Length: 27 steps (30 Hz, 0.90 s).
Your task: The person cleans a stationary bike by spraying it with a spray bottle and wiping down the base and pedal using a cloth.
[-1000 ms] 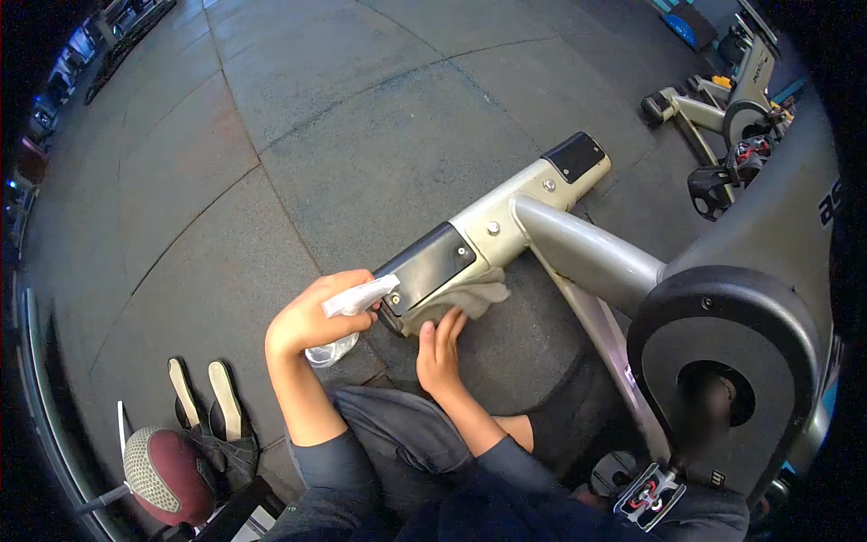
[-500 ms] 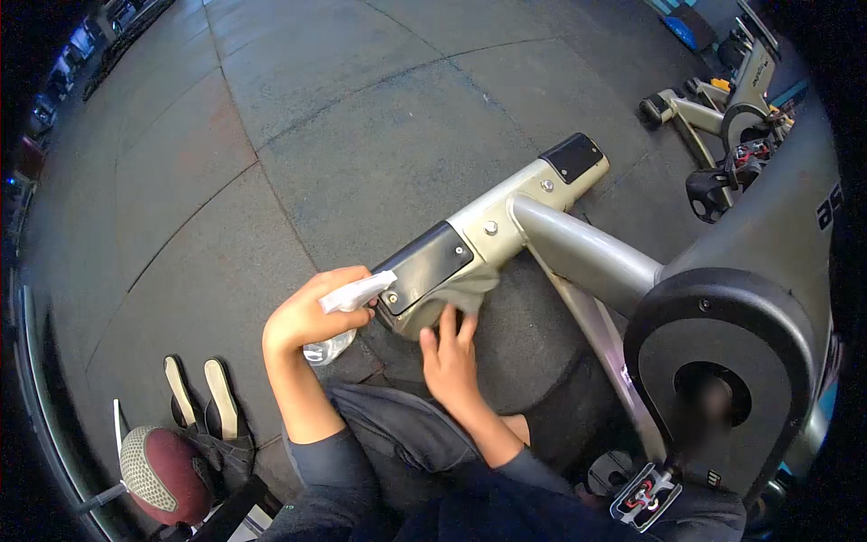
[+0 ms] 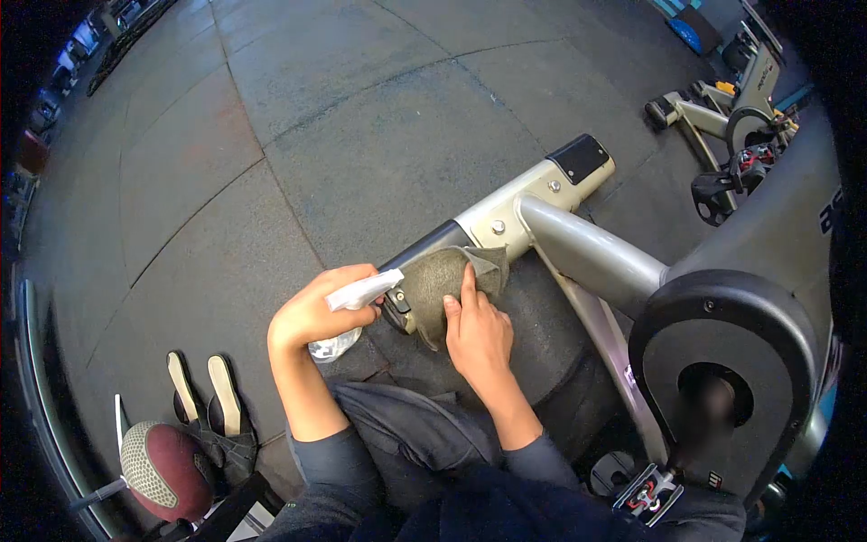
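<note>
In my left hand (image 3: 316,312) is a spray bottle, its white trigger head (image 3: 366,290) above my fingers and its clear body (image 3: 334,346) below. The hand is closed around the neck, beside the near end of the bike's floor bar. My right hand (image 3: 480,332) presses a grey-green cloth (image 3: 442,278) against that bar, with the index finger stretched along it and the other fingers bent at its edge. The cloth drapes over much of the black end plate. Silver and bolted, the floor bar (image 3: 533,194) belongs to an exercise bike (image 3: 722,361).
The bike's pedal (image 3: 647,494) sticks out at lower right. Another exercise bike (image 3: 713,126) stands farther back on the right. At lower left are a pair of sandals (image 3: 217,397) and a maroon and beige bike saddle (image 3: 167,470). Dark rubber tiles (image 3: 379,163) cover the floor.
My right hand has moved up and to the right with the cloth, which now spreads over the black plate. My left hand still holds the spray bottle, nearly in place.
</note>
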Available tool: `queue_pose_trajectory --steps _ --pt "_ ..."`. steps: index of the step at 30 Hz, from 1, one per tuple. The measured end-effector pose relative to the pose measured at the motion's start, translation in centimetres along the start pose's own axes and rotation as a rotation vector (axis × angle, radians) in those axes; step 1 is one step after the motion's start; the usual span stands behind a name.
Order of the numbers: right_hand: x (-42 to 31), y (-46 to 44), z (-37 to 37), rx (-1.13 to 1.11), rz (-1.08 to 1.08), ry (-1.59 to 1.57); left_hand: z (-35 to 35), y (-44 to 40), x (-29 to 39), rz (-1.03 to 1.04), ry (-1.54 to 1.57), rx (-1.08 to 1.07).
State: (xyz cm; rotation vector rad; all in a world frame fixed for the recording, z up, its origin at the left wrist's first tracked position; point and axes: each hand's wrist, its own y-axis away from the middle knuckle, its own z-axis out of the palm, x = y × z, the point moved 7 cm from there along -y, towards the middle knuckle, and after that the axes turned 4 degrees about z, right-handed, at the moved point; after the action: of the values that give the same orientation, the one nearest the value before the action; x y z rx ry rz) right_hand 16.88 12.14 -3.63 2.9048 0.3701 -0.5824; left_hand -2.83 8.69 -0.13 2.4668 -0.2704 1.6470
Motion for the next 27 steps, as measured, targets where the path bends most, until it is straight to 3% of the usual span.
queue_pose_trajectory --steps 8,13,18,24,27 --pt "-4.1 6.2 3.3 0.045 -0.265 -0.023 0.0 0.2 -0.2 0.026 0.034 0.037" --pt "-3.0 4.8 2.2 0.006 -0.186 0.122 -0.2 0.4 0.1 -0.011 0.075 0.032" --pt "0.5 -0.4 -0.1 0.158 -0.058 0.258 -0.1 0.2 -0.2 0.009 0.044 0.026" --pt "-1.9 2.5 1.3 0.152 -0.167 0.359 0.0 0.1 -0.6 -0.003 0.043 0.004" --pt "-3.9 4.9 1.9 0.127 -0.275 0.234 0.0 0.2 -0.3 -0.018 0.019 0.013"
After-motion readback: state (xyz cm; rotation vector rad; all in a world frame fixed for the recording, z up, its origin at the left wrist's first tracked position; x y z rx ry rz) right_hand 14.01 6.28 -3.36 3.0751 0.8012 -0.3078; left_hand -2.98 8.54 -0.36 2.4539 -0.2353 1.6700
